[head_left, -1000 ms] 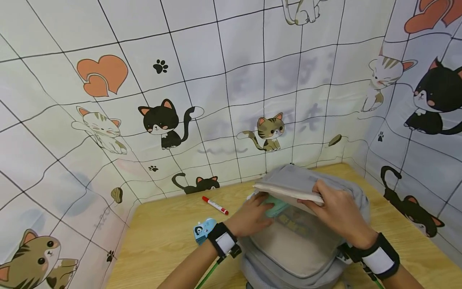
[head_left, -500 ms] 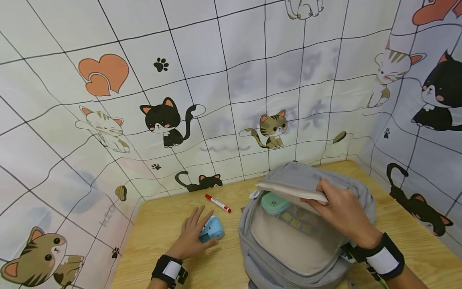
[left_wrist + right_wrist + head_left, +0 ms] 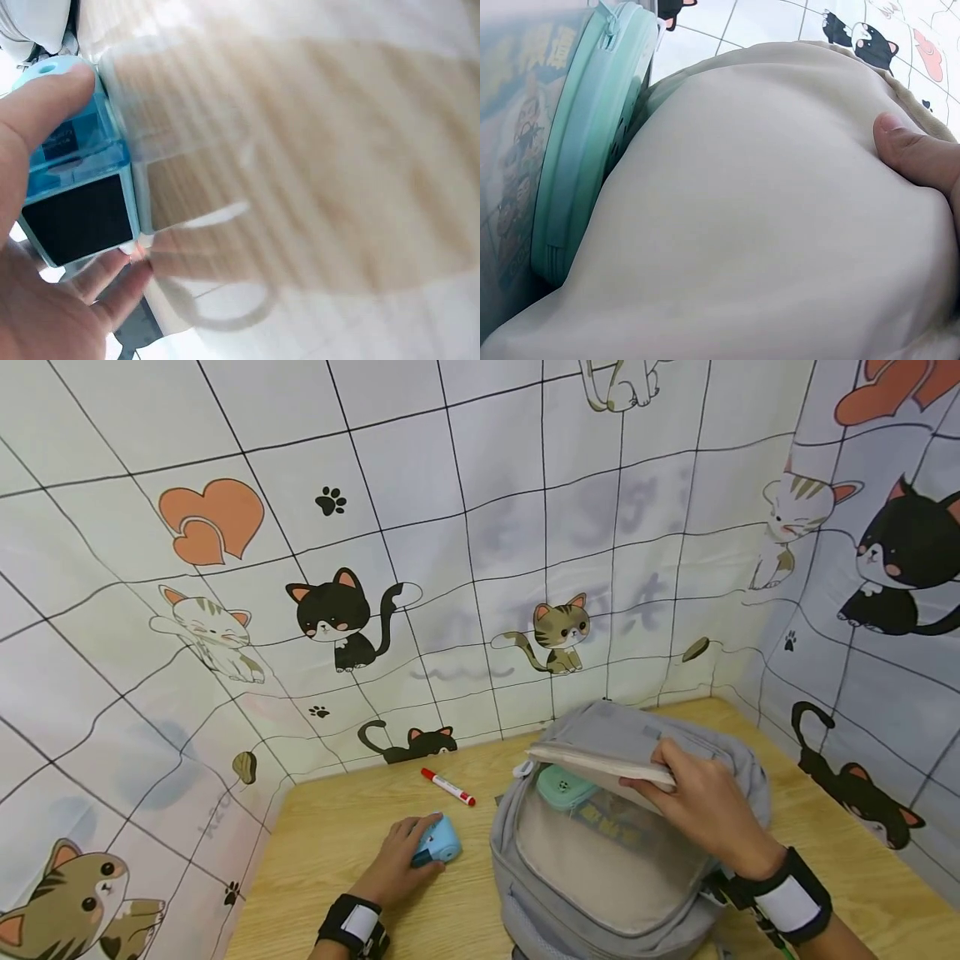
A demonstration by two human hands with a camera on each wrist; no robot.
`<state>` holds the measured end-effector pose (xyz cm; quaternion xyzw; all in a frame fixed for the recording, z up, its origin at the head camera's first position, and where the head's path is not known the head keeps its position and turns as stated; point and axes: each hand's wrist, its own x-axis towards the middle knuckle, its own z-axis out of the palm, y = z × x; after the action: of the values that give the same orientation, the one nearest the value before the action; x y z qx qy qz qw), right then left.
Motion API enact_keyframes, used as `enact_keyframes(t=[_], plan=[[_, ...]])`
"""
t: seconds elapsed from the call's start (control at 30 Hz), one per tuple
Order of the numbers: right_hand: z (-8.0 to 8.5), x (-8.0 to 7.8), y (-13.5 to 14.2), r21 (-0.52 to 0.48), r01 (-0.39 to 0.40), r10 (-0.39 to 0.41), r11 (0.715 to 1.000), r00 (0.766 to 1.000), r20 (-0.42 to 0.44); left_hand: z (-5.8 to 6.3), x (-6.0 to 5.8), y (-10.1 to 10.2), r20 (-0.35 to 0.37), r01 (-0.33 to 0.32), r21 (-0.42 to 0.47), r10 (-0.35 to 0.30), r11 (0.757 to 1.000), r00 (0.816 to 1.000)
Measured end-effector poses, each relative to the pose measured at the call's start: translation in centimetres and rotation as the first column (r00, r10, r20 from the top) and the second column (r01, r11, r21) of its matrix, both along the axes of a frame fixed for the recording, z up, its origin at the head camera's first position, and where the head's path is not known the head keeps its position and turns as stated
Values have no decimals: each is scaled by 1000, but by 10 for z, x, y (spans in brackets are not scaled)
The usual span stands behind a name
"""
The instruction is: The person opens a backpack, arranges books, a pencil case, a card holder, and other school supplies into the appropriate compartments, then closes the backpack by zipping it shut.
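Light-blue pencil sharpener [image 3: 445, 841] (my read, from the round hole in its end) is on the tabletop [image 3: 322, 827], just left of the grey backpack [image 3: 600, 722] and apart from it. Left hand [image 3: 393, 860] has it grasped: thumb on one side, fingers round the other. Right hand [image 3: 705, 797] is at the backpack, pinching the edge of the raised front flap [image 3: 742, 210], so the pocket [image 3: 592, 885] mouth gapes.

Handling, best guess: light, rigid plastic, smooth enough to slip a bit if pinched at the rounded end. Translucent section and dark panel look like the parts to go easy on; could crack or pop loose in a drop. Take it across the two opposite sides, thumb against fingers, about as it's held now. Flap is the opposite: soft, floppy cloth, should sag unless held by the rim.

Also: mint-green zip case [image 3: 564, 787] inside the backpack's pocket, toward the left of its mouth; red-capped marker [image 3: 447, 786] loose on the tabletop, off the backpack's far left corner. Item with yellow lettering [image 3: 611, 825] also shows in the pocket; can't tell what it is.

Surface: light wood grain, flat, looks smooth, so the sharpener would probably slide easily on it. Room: white gridded sheet [image 3: 450, 468] printed with cats and orange hearts, behind the backpack and along both sides, wrinkled low down.
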<state>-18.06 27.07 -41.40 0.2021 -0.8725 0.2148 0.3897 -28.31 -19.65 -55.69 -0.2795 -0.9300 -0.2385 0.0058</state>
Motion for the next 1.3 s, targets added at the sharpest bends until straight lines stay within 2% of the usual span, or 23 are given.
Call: enact_keyframes(t=[0.1,0.2,0.3,0.4,0.47,0.53,0.6,0.63,0.7,0.77,0.83,0.87,0.9,0.97,1.1,1.3], plan=[[0,0,1,4,1,-1,1000,1000,6,-1,-2,2,-16,12,32,-11,999,1000],[1,0,2,10,5,-5,1000,1000,12,8,1,11,-76,29,48,-25,998,997],[3,0,4,12,6,-6,1000,1000,10,36,6,30,-185,83,60,-70,995,980],[6,-1,7,14,11,-11,1000,1000,-1,75,10,56,-312,165,44,-143,985,939],[7,-2,8,13,11,-11,1000,1000,-4,99,16,79,-387,246,9,-224,969,894],[8,-3,9,4,10,-10,1000,1000,0,119,24,106,-427,331,-55,-322,942,845],[10,-4,11,-9,7,-7,1000,1000,10,130,33,136,-446,432,-138,-445,891,777],[10,-4,11,-13,8,-7,1000,1000,15,133,37,151,-437,482,-182,-510,857,741],[11,-5,12,-20,7,-6,1000,1000,22,132,44,180,-417,558,-277,-621,782,664],[11,-5,11,-16,4,-3,1000,1000,26,124,47,205,-378,604,-361,-703,711,602],[10,-5,11,-15,-2,2,1000,1000,31,113,47,225,-328,622,-425,-752,658,572],[10,-4,10,-19,-5,6,1000,999,32,108,46,233,-316,619,-454,-765,641,561],[10,-4,9,-21,-6,6,1000,999,35,102,44,240,-303,615,-477,-774,628,556],[8,-3,9,-27,-5,6,1000,999,42,92,39,251,-296,594,-515,-778,618,554],[6,-1,8,-30,4,-3,1000,999,49,80,25,265,-302,538,-559,-759,631,576],[5,0,8,-34,3,-1,999,998,60,68,6,272,-288,481,-551,-697,681,656]])
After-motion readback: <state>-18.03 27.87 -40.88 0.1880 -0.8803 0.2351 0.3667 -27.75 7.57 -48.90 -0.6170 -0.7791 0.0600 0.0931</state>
